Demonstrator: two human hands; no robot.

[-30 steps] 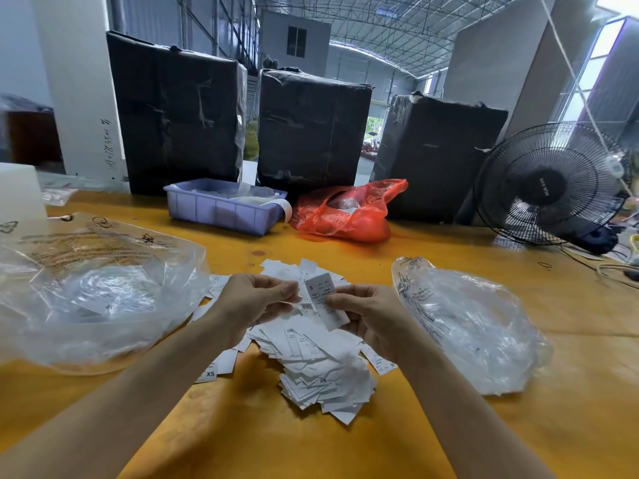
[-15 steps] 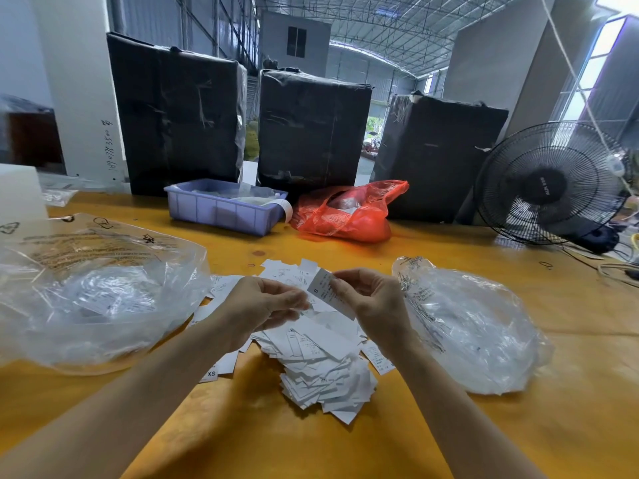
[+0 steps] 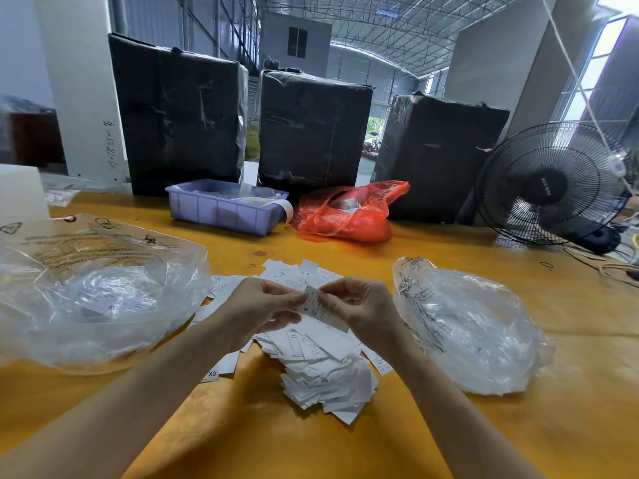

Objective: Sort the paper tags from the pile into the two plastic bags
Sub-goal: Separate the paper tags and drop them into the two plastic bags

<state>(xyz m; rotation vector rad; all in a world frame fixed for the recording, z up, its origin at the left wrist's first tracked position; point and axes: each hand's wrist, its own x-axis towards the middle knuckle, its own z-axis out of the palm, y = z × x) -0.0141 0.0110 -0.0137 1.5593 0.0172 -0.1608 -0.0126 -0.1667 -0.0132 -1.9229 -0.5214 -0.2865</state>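
Observation:
A pile of white paper tags (image 3: 323, 371) lies in the middle of the yellow table (image 3: 449, 430). Just above the pile, my left hand (image 3: 262, 309) and my right hand (image 3: 359, 305) pinch the same white paper tag (image 3: 316, 307) between them, left fingertips at its upper left end, right thumb and fingers on its upper right. A clear plastic bag (image 3: 93, 295) with tags inside lies to the left of the pile. A second clear plastic bag (image 3: 470, 330) lies to the right.
At the back stand a lilac plastic tray (image 3: 221, 210), a red plastic bag (image 3: 349, 216) and three black-wrapped bales (image 3: 311, 129). A black fan (image 3: 553, 184) with cables stands at the far right. A white block (image 3: 20, 195) sits at the left edge.
My left hand has closed in on the tag that my right hand held. Both hands now pinch it together, slightly higher and further from me than a second ago.

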